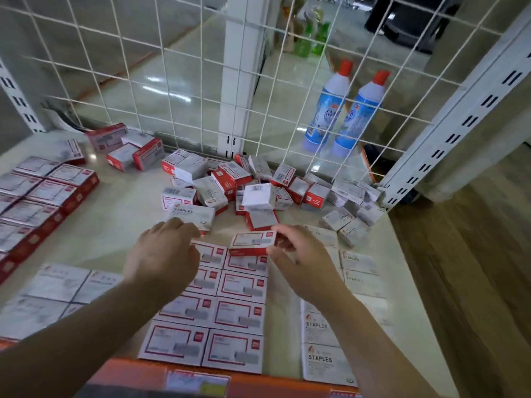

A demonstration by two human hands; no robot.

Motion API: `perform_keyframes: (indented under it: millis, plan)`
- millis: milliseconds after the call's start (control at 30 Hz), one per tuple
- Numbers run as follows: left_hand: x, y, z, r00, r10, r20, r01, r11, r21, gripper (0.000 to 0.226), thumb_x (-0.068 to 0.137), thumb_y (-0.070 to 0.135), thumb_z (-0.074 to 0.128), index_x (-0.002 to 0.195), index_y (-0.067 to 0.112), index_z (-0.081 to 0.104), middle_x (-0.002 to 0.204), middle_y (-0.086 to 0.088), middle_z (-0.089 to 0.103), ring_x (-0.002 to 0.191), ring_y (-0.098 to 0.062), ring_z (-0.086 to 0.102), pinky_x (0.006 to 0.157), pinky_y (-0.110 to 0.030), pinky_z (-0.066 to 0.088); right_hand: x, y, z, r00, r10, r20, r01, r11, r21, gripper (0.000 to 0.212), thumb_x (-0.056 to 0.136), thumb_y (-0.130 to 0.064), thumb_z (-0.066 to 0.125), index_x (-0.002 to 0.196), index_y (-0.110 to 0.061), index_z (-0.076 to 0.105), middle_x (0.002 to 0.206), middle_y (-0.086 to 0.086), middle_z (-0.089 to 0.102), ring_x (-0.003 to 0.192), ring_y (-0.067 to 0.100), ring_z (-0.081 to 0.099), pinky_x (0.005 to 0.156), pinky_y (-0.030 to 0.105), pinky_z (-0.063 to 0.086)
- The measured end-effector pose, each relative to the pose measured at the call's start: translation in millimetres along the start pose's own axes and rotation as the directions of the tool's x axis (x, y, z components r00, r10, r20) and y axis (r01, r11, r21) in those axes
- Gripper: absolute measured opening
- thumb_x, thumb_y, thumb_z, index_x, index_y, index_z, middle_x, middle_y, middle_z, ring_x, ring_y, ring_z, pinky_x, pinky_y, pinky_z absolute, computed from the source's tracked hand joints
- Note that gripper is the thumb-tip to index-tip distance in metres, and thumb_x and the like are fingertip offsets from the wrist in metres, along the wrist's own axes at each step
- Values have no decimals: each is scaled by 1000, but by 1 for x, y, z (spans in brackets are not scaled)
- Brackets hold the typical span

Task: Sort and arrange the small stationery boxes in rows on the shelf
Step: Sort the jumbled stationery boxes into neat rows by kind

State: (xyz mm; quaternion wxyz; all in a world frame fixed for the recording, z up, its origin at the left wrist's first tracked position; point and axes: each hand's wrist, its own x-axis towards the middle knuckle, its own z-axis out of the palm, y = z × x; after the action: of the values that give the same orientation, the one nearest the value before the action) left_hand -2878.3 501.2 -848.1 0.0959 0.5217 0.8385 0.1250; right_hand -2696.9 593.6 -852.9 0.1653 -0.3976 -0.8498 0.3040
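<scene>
We see white wire grid panel (201,81) behind, glossy pale tiled floor (161,84) reflecting light, white slotted upright (459,122) at right, wooden floor (474,268), two blue bottles (342,110) beyond grid.

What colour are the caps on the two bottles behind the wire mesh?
Red-orange caps on both; head view.

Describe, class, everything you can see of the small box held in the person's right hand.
The red-and-white box is a small flat carton, apparently cardboard, with a white top face framed in red, a small red logo at one corner and a red side. The right hand pinches its right end, holding it roughly level just above the far end of the two-column row of matching boxes. Its print is too blurred to read.
</scene>
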Motion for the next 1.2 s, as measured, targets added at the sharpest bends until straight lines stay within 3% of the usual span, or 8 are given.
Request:
perform_keyframes:
  millis: [133,233,400,467,633,900,1100,1200]
  plan:
    - [-2,-13,-2,999,-2,49,1,1000,13,34,92,22,43,124,25,54,127,5,52,113,-14,47,93,-27,41,11,-11,19,1000,0,-18,-1,998,-64,26,94,-31,46,118,-24,51,102,-10,49,86,-5,41,72,7,33]
    - [-2,-17,2,997,38,74,-37,999,-11,34,93,23,40,124,25,53,129,7,51,112,-11,47,93,-24,40,19,-18,26,999,26,-31,-27,999,-41,37,94,-33,48,130,-22,47,115,-8,50,102,1,45,87,16,35]
    - [-2,-20,4,995,70,76,-69,997,-18,36,94,22,36,126,27,52,128,10,50,110,-9,46,90,-22,38,32,-24,30,999,47,-7,-48,992,-117,45,95,-33,48,138,-25,39,135,-9,42,124,6,37,82,1,6]
    - [-2,-20,6,993,83,79,-83,997,-10,36,95,23,35,126,28,51,126,10,50,110,-8,46,90,-21,38,37,-25,33,998,52,28,-49,993,-111,48,94,-34,49,140,-26,37,137,-10,42,125,6,38,87,3,9]
    - [-4,-22,6,994,77,82,-74,996,-46,34,94,22,35,122,27,53,123,9,50,109,-11,45,91,-26,42,50,-36,50,997,35,71,-32,999,-33,44,91,-31,54,134,-25,45,129,-6,49,120,10,45,99,26,38]
    - [-5,-20,6,994,69,81,-65,996,-53,33,95,23,36,124,25,52,123,8,50,108,-10,45,91,-24,41,57,-42,55,997,24,80,-23,1000,-18,39,92,-29,56,130,-27,50,124,-9,53,115,8,47,89,20,35]
    - [0,-15,6,994,1,109,6,998,-68,33,95,23,39,124,24,54,124,8,52,113,-12,46,93,-27,43,48,-32,40,993,65,97,-58,996,-74,40,89,-27,59,129,-24,51,123,-9,54,108,4,47,95,23,38]
    - [3,-12,5,992,-12,127,22,997,-72,34,96,21,38,124,24,55,125,7,53,115,-13,46,95,-28,43,47,-34,39,988,72,134,-53,989,-140,44,89,-28,59,132,-23,48,128,-8,49,118,9,44,98,24,34]
